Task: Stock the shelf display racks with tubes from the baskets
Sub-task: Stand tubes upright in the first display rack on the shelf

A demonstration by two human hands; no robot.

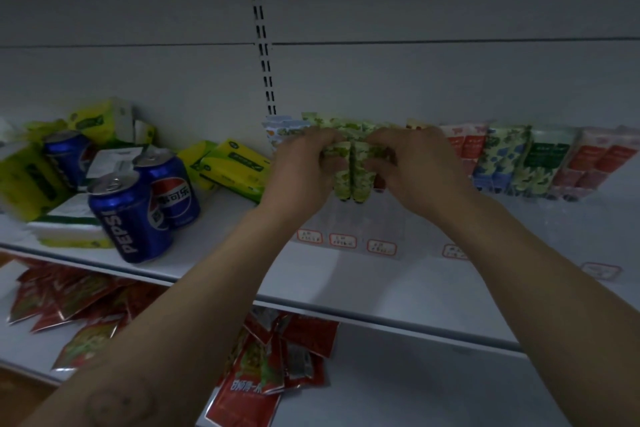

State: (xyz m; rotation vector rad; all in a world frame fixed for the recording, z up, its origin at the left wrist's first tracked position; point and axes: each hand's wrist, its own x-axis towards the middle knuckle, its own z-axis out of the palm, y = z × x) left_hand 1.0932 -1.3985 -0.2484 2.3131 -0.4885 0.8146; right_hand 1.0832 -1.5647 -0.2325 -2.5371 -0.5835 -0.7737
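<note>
Two green-patterned tubes (353, 180) stand side by side, caps down, in a clear display rack (349, 218) on the white shelf (346, 281). My left hand (304, 166) grips the left tube and my right hand (412, 166) grips the right one, fingers curled round their upper parts. More tubes stand in the rack row: a blue-white one (277, 130) to the left, red ones (460, 146), a blue-flowered one (498, 156), a dark green one (543, 163) and further red ones (595, 163) to the right.
Pepsi cans (138, 215) and yellow tissue packs (235, 166) crowd the shelf's left part. Price labels (343, 240) line the rack front. Red snack packets (270, 364) lie on the lower shelf. A slotted upright (259, 28) runs up the back panel.
</note>
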